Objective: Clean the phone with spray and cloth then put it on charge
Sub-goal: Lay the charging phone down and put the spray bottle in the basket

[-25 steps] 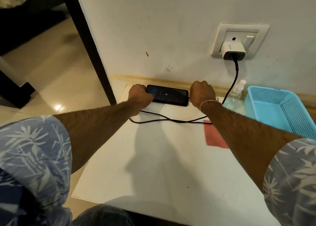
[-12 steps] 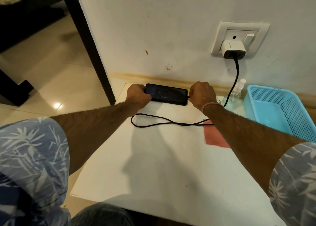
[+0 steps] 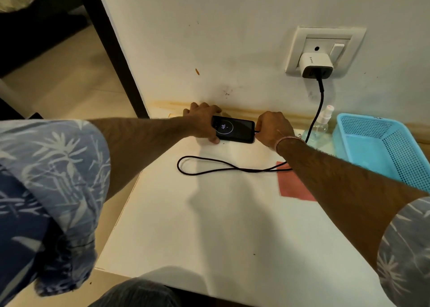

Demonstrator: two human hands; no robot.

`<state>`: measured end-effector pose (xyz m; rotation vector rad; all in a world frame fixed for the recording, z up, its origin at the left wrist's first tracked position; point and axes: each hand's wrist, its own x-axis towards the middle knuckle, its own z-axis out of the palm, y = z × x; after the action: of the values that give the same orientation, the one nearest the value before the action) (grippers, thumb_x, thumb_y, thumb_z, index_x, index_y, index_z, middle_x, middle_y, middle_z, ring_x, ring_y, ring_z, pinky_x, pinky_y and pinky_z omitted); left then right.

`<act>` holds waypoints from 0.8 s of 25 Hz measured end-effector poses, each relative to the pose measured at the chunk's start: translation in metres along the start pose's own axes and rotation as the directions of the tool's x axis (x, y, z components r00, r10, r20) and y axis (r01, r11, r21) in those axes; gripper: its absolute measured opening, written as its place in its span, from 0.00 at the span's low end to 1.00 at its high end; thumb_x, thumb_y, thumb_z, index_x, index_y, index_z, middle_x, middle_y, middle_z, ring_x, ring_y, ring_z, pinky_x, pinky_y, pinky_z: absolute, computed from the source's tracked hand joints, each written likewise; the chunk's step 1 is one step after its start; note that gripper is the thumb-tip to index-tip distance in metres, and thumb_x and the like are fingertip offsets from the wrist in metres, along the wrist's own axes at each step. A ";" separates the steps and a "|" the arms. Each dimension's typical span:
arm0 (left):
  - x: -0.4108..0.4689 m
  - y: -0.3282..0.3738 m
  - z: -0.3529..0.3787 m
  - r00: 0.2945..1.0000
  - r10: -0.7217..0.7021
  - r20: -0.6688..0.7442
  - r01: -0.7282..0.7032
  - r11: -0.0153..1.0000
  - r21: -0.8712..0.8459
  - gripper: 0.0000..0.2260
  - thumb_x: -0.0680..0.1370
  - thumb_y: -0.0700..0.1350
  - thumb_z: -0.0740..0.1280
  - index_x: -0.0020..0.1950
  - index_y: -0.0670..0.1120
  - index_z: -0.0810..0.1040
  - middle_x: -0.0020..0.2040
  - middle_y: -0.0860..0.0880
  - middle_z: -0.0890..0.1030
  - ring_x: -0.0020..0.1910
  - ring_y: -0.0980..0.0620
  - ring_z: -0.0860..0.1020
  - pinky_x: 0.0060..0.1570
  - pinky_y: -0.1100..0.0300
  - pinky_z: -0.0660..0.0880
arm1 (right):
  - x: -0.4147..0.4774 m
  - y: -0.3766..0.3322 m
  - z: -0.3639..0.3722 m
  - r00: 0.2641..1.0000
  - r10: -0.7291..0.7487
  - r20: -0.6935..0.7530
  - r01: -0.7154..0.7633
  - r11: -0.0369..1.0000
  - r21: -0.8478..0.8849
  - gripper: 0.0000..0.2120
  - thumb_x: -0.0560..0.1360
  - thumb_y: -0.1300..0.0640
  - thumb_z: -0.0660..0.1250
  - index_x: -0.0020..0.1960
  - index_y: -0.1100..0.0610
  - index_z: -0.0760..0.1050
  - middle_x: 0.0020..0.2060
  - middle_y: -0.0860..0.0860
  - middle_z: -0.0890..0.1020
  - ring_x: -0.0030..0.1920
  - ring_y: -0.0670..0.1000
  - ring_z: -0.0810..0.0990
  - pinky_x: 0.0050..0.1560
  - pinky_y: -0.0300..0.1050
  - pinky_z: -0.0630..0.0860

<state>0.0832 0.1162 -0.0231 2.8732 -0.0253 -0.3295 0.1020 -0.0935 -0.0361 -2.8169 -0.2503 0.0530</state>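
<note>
Both arms outstretched; left hand (image 3: 203, 122) gripping, right hand (image 3: 272, 129) pinching.

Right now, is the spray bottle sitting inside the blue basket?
No, the spray bottle stands on the table beside the blue basket, against the wall.

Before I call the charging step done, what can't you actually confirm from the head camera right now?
- Cable plug at the phone: the right hand covers the port.
- Screen text: a ring and "48" show; smaller marks are too small.
- Red cloth: the right forearm crosses it.
- Spray bottle: its base is behind the cable and wrist.
- Blue basket: cut off by the right edge.
</note>
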 end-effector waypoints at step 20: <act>0.013 0.015 0.003 0.999 -0.016 0.045 0.015 0.999 0.033 0.36 0.67 0.50 0.81 0.71 0.52 0.68 0.66 0.45 0.71 0.68 0.40 0.64 0.61 0.41 0.73 | 0.004 0.001 0.007 0.998 0.030 -0.055 -0.029 0.999 0.022 0.12 0.72 0.63 0.70 0.56 0.60 0.78 0.54 0.61 0.79 0.54 0.62 0.78 0.54 0.50 0.76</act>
<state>0.0949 0.1003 -0.0254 2.8997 -0.0169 -0.4013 0.1056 -0.0919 -0.0433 -2.7963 -0.1943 -0.0156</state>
